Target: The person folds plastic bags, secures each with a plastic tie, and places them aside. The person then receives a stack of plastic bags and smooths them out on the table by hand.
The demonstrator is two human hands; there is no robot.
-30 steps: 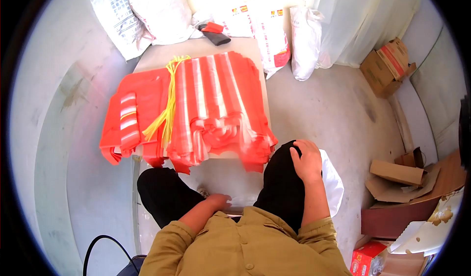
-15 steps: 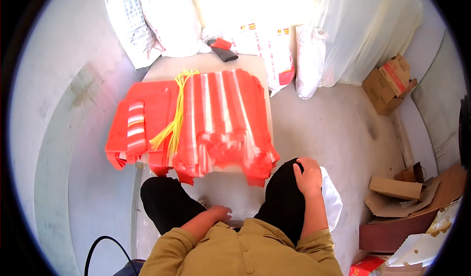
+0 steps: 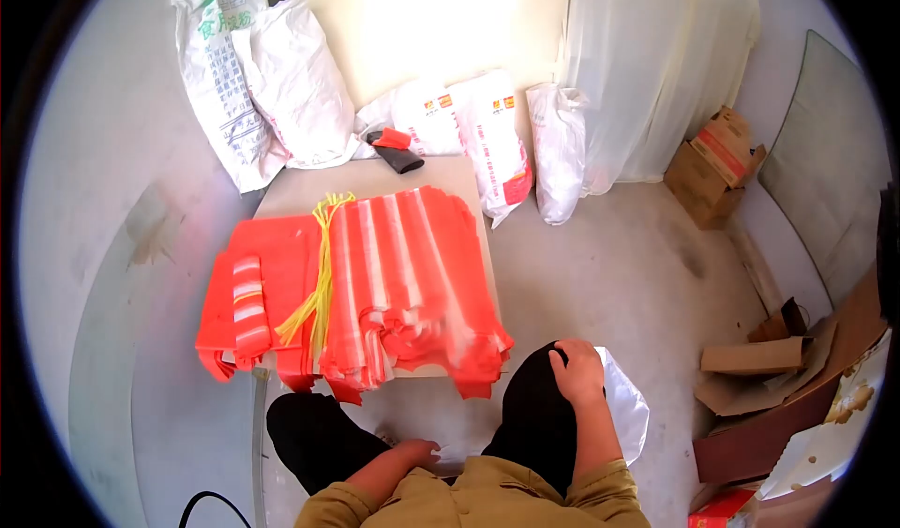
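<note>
My right hand [image 3: 579, 370] rests over my right knee with its fingers laid loosely on the black trousers. My left hand [image 3: 414, 454] lies across my left thigh near my lap, its fingers stretched out and holding nothing. In front of my knees, a stack of red-and-white striped plastic bags [image 3: 412, 275] covers much of a low table [image 3: 309, 184], its near ends hanging over the edge. A bunch of yellow ties [image 3: 323, 279] lies along the stack's left side. Further left are folded red bags [image 3: 286, 247], with a rolled striped bundle [image 3: 249, 308] bound in yellow on them.
A dark-and-red cloth item [image 3: 397, 149] lies at the table's far edge. White sacks [image 3: 300, 87] stand behind the table. Cardboard boxes [image 3: 705, 186] are by the right wall, more cardboard [image 3: 759, 357] nearer. A white bag [image 3: 623, 406] is beside my right leg.
The view has tilted up, so the table and bags sit lower and more of the sacks shows. Both hands stay resting on my legs.
</note>
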